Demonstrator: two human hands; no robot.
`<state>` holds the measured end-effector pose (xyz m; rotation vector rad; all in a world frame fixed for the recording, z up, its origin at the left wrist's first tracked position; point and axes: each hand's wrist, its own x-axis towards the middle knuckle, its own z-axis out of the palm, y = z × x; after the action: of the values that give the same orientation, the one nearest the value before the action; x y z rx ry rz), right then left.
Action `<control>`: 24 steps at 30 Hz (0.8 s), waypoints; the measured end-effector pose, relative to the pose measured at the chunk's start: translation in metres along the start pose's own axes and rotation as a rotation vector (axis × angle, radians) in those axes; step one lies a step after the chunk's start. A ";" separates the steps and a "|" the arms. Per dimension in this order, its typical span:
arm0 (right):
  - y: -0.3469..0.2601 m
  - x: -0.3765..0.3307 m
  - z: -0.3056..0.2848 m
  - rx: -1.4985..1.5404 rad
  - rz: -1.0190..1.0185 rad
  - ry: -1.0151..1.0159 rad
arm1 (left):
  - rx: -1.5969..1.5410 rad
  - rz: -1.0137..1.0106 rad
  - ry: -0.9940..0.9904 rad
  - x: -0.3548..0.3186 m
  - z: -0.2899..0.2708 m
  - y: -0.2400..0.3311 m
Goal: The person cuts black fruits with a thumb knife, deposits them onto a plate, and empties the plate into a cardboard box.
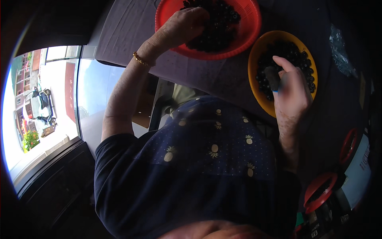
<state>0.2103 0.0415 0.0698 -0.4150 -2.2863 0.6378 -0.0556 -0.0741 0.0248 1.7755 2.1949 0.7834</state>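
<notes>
A red plastic basket with slotted sides stands at the top, with a heap of small black round parts in it. Over its left half is my left hand, fingers curled down toward the parts; the fingertips are hidden. To the right sits a yellow oval bowl holding more small black round parts, some showing ring-shaped ends. My right hand is above this bowl, index finger bent forward. At its thumb side is a dark rounded piece with a blue edge; whether it is gripped or worn is unclear.
Both containers rest on a table with a dark purplish cloth. Crumpled clear plastic lies to the right. Red round containers stand at lower right. A bright doorway opens at left, with a scooter outside.
</notes>
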 end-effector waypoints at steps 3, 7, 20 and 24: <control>-0.005 0.009 0.003 -0.001 -0.056 -0.009 | -0.110 0.021 -0.031 -0.007 -0.004 0.012; -0.018 0.019 0.010 -0.008 -0.036 0.004 | -0.765 -0.156 -0.020 -0.021 -0.004 0.046; -0.048 0.055 0.039 -0.169 -0.262 -0.095 | -2.131 -0.048 0.082 -0.043 0.024 0.077; -0.050 0.057 0.041 -0.225 -0.262 -0.122 | -1.979 -0.043 0.144 -0.046 0.022 0.075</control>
<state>0.1360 0.0134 0.1030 -0.1784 -2.4834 0.2818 0.0292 -0.1021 0.0384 0.5070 0.4856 1.9227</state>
